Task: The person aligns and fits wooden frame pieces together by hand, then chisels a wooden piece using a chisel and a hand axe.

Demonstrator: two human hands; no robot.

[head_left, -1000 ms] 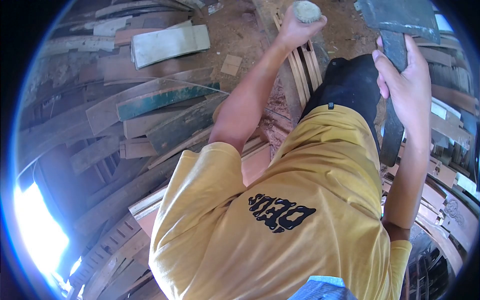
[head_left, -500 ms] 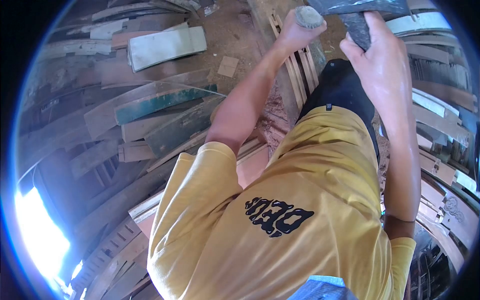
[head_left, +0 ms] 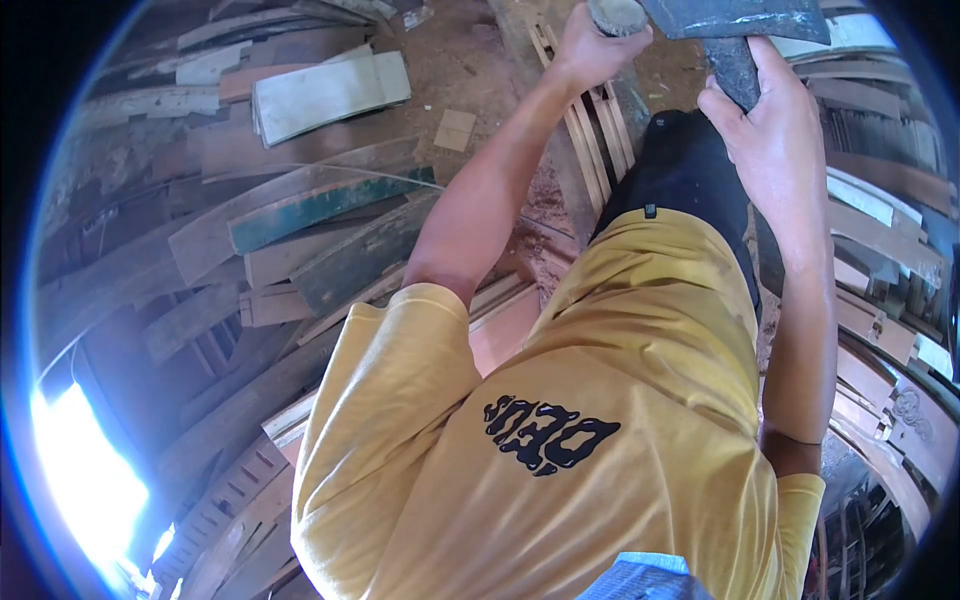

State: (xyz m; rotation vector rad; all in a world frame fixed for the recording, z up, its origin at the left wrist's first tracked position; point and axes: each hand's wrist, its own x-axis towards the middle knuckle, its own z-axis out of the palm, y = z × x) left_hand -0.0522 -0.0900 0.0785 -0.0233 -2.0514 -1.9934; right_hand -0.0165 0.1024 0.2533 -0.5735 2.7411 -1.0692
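At the top of the head view, my left hand (head_left: pixel 592 52) is wrapped round an upright wooden handle (head_left: pixel 618 15). Its round grey end is worn and frayed and shows above the fist; the lower part is hidden. To the right, my right hand (head_left: pixel 780 125) grips the dark shaft of a mallet (head_left: pixel 735 18), thumb along the near side. The mallet's broad, dark head is partly cut off by the frame's top edge. It hangs close to the right of the wooden handle's end, with a narrow gap between them in this view.
Pale wooden strips (head_left: pixel 590 150) lie on a board below my left wrist. Stacked boards (head_left: pixel 330 95) and a green-painted plank (head_left: pixel 320 212) fill the left side. More planks (head_left: pixel 880 235) are piled on the right. A small square wood piece (head_left: pixel 455 130) lies on the floor.
The mallet and my right hand have come slightly lower and to the right in view. My left hand, still closed round the handle, sits slightly higher in the picture.
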